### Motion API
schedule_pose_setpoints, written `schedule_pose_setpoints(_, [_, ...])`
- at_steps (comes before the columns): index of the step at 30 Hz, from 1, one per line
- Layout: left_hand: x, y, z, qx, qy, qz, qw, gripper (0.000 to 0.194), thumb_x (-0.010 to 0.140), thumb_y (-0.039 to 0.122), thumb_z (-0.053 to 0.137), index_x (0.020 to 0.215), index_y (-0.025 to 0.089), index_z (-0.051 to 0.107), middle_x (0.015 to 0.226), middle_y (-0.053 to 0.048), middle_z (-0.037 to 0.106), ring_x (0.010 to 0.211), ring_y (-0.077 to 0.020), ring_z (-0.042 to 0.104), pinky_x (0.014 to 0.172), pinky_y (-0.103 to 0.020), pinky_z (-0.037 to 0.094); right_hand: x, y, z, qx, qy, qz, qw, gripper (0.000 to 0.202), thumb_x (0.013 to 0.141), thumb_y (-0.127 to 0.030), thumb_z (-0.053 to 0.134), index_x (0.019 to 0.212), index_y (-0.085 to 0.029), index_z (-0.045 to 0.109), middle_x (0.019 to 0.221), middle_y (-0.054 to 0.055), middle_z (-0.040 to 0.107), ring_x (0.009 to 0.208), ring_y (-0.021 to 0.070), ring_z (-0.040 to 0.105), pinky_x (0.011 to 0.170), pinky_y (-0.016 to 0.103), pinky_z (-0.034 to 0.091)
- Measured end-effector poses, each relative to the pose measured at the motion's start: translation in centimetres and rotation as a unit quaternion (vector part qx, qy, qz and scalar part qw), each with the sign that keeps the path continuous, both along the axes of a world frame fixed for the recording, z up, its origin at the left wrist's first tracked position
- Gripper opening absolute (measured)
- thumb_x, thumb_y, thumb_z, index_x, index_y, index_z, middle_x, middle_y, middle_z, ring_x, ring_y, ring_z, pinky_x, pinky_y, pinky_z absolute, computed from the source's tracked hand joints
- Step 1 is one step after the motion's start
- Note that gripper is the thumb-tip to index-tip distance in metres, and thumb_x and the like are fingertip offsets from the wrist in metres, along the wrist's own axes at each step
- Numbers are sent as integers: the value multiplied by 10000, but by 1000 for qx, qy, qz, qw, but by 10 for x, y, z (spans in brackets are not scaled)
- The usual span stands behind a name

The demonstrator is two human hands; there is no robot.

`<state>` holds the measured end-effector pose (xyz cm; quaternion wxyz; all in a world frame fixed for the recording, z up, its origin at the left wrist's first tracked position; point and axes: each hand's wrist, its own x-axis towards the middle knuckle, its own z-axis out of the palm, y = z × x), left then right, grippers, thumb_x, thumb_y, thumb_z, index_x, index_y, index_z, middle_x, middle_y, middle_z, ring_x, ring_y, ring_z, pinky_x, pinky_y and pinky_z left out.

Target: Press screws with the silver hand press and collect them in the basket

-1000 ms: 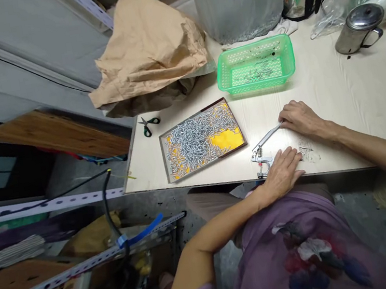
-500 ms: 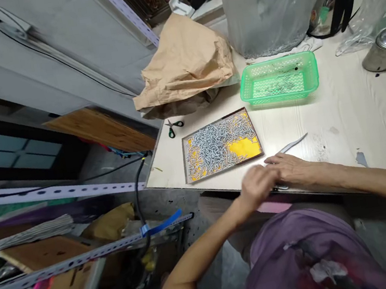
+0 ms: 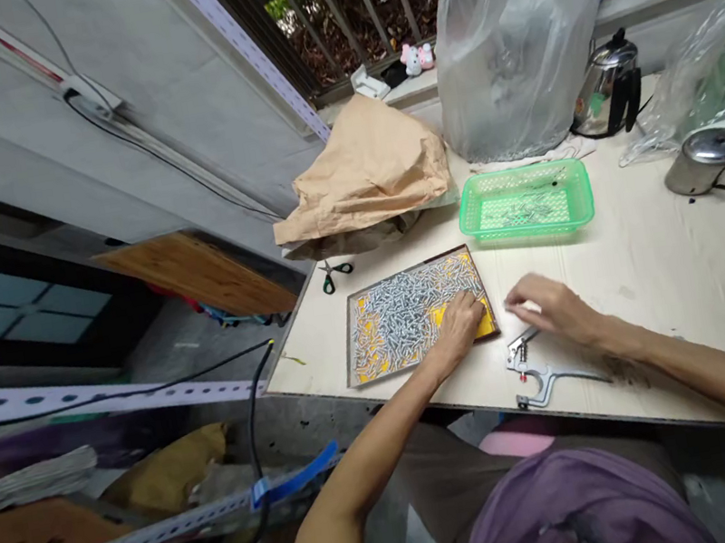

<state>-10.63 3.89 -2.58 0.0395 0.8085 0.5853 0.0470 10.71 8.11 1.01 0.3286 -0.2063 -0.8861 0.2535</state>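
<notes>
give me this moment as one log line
left hand: at yellow patch in tray | right hand: near pliers, grip unclear | green basket: metal pieces inside

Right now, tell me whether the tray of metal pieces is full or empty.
Neither: small metal pieces cover most of the tray, but a bare yellow patch shows beside the left hand.

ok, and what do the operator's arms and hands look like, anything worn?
Left hand and right hand are both ungloved. No watch, bracelet or sleeve shows on either forearm. Rings: too small to tell. The top is purple; its sleeves are out of view.
</notes>
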Motion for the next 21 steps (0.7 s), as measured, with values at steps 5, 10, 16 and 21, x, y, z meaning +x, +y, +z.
schedule_pose_setpoints(5, [10,-13,26,-24,-187,118,975,148,840,107,585,728,159,666,776,-56,675,797,-184,606,731,-287,480,7,81,40,14,6,-184,983,155,916,-245,502,993,-178,618,912,86,659,830,223,595,755,377,479])
schedule_pose_setpoints(10, [34,-53,48,-225,-462,304,802,102,769,230,681,750,129,685,609,6,636,501,-91,539,466,-185,401,24,59,48,51,-34,-173,983,249,961,-299,454,1074,-175,637,1005,112,649,901,235,599,803,385,475])
schedule_pose_setpoints(16, [56,-85,38,-347,-514,410,669,145,752,207,724,688,119,628,419,79,473,338,-39,370,334,-154,259,66,-40,7,-1,-226,15,974,328,994,-368,398,985,-161,652,864,84,618,738,184,581,639,298,452])
schedule_pose_setpoints(21, [66,-91,33,-353,-513,410,667,158,772,190,711,669,119,614,417,83,469,318,-31,360,320,-150,245,82,-75,-17,-10,-274,-18,961,314,1003,-300,367,942,-161,642,863,87,602,724,176,565,626,289,427])
